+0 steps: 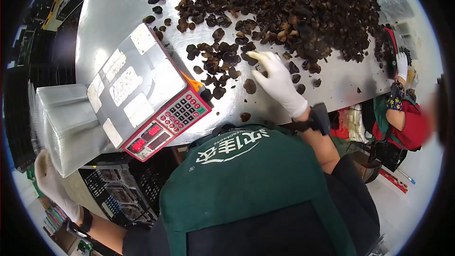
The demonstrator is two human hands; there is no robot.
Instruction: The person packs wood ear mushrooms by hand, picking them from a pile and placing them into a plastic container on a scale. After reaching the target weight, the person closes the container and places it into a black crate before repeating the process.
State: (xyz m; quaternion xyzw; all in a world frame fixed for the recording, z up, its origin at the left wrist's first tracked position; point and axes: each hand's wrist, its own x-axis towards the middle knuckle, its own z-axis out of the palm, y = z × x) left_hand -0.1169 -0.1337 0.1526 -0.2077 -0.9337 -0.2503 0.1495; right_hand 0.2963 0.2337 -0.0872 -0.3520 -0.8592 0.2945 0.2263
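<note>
My right hand (pixel 280 85), in a white glove, is over the metal table with thumb and forefinger apart and nothing between them. Its forefinger tip is right at the edge of a small group of dark wood ear mushrooms (pixel 221 59). My left hand (pixel 51 182), also gloved, is low at the far left, its fingers closed at the lower edge of a stack of clear plastic trays (pixel 66 123). Part of the left fingers is hidden by the stack. Between the hands stands a red and silver weighing scale (pixel 137 90), with lit red digits and white labels on its plate.
A large heap of wood ear mushrooms (pixel 303 14) covers the far part of the table (pixel 106 4). Black crates (pixel 121 194) stand below the near edge. On the right, another person in red (pixel 410 123) with gloved hands works at the table. A clear plastic bag (pixel 394 0) lies beyond.
</note>
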